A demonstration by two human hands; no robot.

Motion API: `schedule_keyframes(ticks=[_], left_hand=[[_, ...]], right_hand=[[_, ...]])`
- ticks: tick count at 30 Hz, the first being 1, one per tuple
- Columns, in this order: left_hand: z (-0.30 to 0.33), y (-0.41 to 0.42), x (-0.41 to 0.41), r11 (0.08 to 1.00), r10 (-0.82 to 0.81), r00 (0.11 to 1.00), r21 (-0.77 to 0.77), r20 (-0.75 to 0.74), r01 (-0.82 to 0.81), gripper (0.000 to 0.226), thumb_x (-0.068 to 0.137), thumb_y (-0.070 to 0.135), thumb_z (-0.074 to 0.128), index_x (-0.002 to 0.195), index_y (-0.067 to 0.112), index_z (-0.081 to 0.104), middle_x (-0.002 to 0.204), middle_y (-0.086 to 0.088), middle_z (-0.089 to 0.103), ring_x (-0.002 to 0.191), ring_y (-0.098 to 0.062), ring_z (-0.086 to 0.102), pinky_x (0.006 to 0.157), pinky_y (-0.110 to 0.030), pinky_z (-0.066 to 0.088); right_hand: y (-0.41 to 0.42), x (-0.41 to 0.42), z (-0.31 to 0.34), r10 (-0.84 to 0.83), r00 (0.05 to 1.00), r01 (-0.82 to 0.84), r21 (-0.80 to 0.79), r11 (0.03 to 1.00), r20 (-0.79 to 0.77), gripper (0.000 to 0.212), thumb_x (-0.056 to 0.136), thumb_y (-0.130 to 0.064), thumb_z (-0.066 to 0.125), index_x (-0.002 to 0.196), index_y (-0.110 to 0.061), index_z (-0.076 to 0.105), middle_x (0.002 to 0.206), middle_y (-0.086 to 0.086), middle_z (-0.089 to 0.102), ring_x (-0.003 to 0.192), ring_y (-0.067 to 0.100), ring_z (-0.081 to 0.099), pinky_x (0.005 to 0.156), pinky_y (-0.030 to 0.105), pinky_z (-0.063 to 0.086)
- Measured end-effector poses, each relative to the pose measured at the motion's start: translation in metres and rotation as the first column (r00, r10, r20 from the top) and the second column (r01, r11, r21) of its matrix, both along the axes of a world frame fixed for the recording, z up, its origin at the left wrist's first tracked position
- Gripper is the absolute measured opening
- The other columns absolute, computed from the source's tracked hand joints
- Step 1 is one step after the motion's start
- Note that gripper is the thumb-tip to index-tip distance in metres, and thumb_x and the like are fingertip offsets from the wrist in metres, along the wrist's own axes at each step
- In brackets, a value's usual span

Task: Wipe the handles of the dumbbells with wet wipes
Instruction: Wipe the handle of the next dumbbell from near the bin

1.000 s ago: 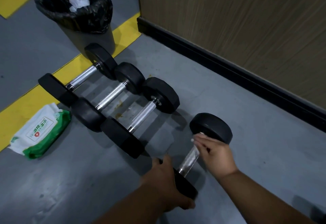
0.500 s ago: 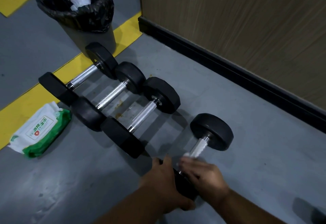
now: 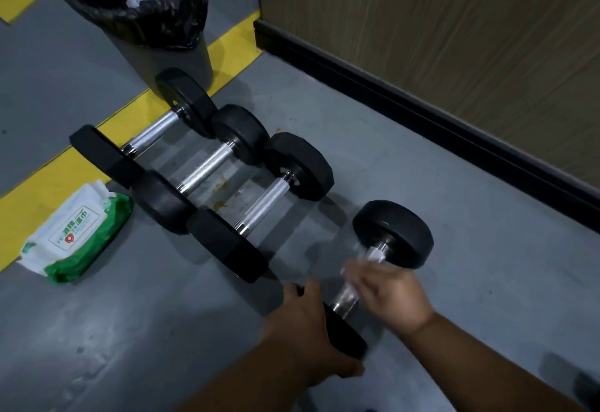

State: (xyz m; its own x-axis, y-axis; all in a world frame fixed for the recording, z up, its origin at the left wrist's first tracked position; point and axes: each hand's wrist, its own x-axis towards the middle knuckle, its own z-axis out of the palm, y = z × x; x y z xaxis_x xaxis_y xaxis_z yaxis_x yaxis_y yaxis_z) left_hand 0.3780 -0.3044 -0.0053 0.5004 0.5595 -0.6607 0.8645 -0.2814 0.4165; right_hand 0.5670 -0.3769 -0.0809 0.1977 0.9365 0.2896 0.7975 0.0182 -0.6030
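The left hand (image 3: 308,330) clamps the heavy dumbbell's (image 3: 394,238) near weight; the right hand (image 3: 391,294) wraps a limp wipe (image 3: 373,257) around its slick handle.

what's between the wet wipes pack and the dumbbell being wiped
In the head view, three black dumbbells with chrome handles lie side by side between the green-and-white wet wipes pack and the dumbbell being wiped.

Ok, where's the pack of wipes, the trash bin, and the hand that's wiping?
Pack of wipes (image 3: 76,234), head view, on its white label face.
Trash bin (image 3: 168,59), head view, on its grey outer wall below the black bag.
Right hand (image 3: 394,298), head view, on the back of the hand.
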Motion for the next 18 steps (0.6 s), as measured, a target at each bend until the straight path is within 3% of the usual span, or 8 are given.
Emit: schedule_keyframes(ticks=[2,3,6,8,10,12,13,18], left_hand=[[-0.002,-0.002,-0.002,1.000,0.015,1.000,-0.002,0.005,-0.014,0.107,0.037,0.069,0.087,0.123,0.037,0.032,0.125,0.007,0.035,0.110,-0.017,0.059,0.092,-0.034,0.054],[-0.002,-0.002,-0.002,1.000,0.022,1.000,0.000,0.014,-0.022,0.110,0.036,0.070,0.086,0.125,0.037,0.031,0.126,0.007,0.035,0.111,-0.017,0.059,0.093,-0.034,0.054],[-0.005,-0.001,-0.001,1.000,0.025,0.999,0.003,0.022,-0.025,0.118,0.036,0.070,0.085,0.134,0.034,0.030,0.130,0.005,0.035,0.114,-0.019,0.060,0.093,-0.033,0.054],[-0.004,-0.003,-0.001,1.000,0.020,1.000,0.009,0.016,-0.020,0.112,0.037,0.070,0.084,0.128,0.034,0.032,0.128,0.005,0.035,0.112,-0.020,0.061,0.092,-0.034,0.055],[-0.004,-0.003,-0.002,1.000,0.017,1.000,0.015,0.015,-0.017,0.111,0.035,0.071,0.085,0.126,0.036,0.031,0.128,0.006,0.035,0.111,-0.020,0.060,0.092,-0.036,0.055],[-0.005,-0.003,-0.003,1.000,0.016,1.000,0.013,0.014,-0.016,0.117,0.035,0.072,0.085,0.132,0.037,0.028,0.130,0.006,0.034,0.114,-0.020,0.058,0.094,-0.036,0.054],[-0.005,-0.003,-0.004,1.000,0.015,1.000,0.014,0.014,-0.015,0.119,0.036,0.071,0.085,0.134,0.037,0.027,0.131,0.006,0.033,0.115,-0.020,0.058,0.094,-0.035,0.054],[-0.002,-0.003,-0.002,1.000,0.000,1.000,0.023,0.024,-0.001,0.106,0.041,0.069,0.085,0.125,0.036,0.032,0.129,0.005,0.035,0.111,-0.019,0.060,0.091,-0.034,0.054]], right_hand=[[0.003,0.005,-0.001,-0.232,0.968,0.232,-0.012,0.973,-0.094,0.017,0.094,-0.024,0.069,0.104,-0.018,0.080,0.113,-0.012,0.073,0.105,0.001,0.069,0.098,0.015,0.049],[-0.001,-0.001,-0.003,-0.242,0.964,0.242,-0.018,0.970,-0.111,0.018,0.093,-0.024,0.069,0.106,-0.018,0.080,0.114,-0.014,0.071,0.107,0.000,0.068,0.100,0.015,0.048],[-0.021,-0.027,-0.007,0.063,0.993,-0.066,-0.028,0.997,-0.096,0.020,0.094,-0.027,0.065,0.107,-0.020,0.079,0.118,-0.015,0.071,0.112,-0.001,0.066,0.100,0.020,0.050],[-0.021,-0.019,-0.007,0.183,0.982,-0.184,-0.013,0.983,-0.039,0.020,0.094,-0.027,0.065,0.107,-0.021,0.079,0.118,-0.012,0.073,0.113,-0.002,0.065,0.099,0.021,0.052],[-0.007,-0.001,-0.005,0.045,0.999,-0.045,0.013,0.999,-0.017,0.019,0.095,-0.027,0.066,0.106,-0.022,0.080,0.116,-0.012,0.073,0.110,-0.002,0.067,0.096,0.023,0.054],[-0.002,0.006,-0.006,-0.205,0.971,0.208,0.013,0.978,-0.124,0.015,0.094,-0.021,0.071,0.106,-0.019,0.080,0.116,-0.012,0.072,0.109,-0.003,0.066,0.099,0.023,0.052],[-0.003,0.000,-0.007,-0.245,0.957,0.250,0.011,0.968,-0.158,0.016,0.094,-0.018,0.072,0.107,-0.018,0.080,0.117,-0.012,0.071,0.111,-0.004,0.065,0.101,0.021,0.050],[-0.018,-0.021,-0.005,0.188,0.982,-0.187,0.007,0.982,-0.019,0.022,0.097,-0.031,0.063,0.105,-0.021,0.080,0.116,-0.011,0.074,0.109,-0.001,0.067,0.096,0.020,0.053]])
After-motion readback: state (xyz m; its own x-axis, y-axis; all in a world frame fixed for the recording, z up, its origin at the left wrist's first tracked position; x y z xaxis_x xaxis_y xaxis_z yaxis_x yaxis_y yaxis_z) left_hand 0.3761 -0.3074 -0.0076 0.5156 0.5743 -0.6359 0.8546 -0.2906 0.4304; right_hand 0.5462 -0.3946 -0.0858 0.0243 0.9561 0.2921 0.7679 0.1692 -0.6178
